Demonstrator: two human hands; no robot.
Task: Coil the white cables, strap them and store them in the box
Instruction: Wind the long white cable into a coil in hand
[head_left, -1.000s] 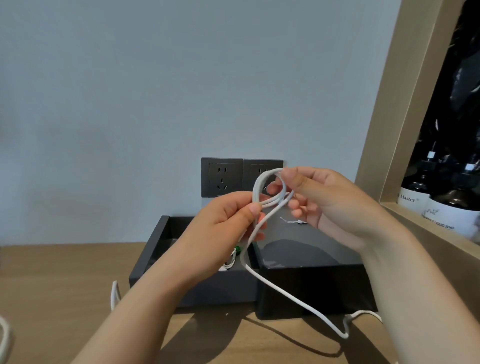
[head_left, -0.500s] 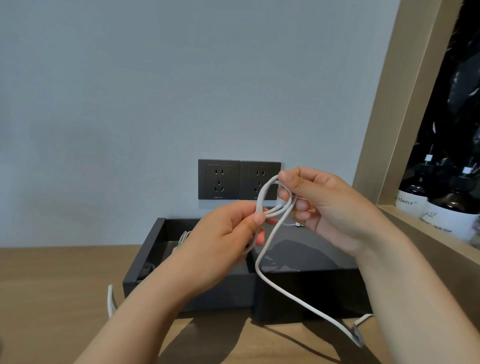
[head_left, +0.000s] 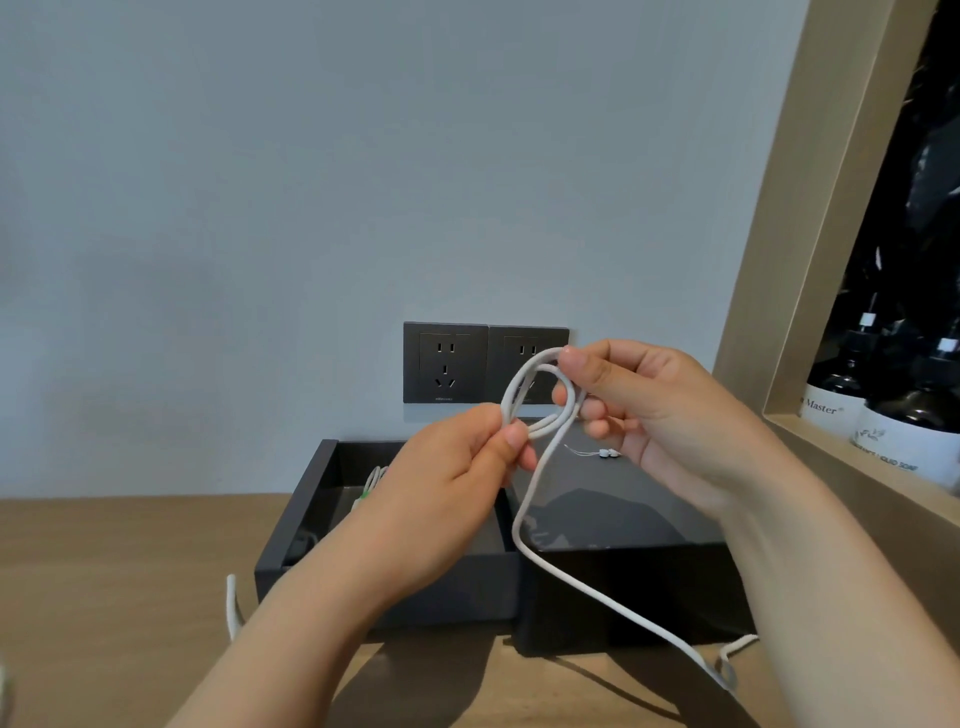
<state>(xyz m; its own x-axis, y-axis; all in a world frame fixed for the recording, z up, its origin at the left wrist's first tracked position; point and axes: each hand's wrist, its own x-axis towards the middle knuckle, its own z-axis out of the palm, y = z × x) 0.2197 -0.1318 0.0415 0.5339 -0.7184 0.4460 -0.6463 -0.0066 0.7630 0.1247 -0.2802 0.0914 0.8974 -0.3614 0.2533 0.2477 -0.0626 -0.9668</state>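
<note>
L grip (head_left: 447, 488), R grip (head_left: 654, 415) — cable (head_left: 521, 512) pinched btwn.

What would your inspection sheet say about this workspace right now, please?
Surface: wooden table, boxes against the wall.
Job's things: white cable looped between both hands; open black box holds a bundled cable with green strap.
Clutter: small white tie on the second box.
Grippers: left hand pinches the loops; right hand holds the loop top.
Cables: tail trails to the table; another cable end lies left of the open box.
Surroundings: wall sockets, shelf with dark bottles.
</note>
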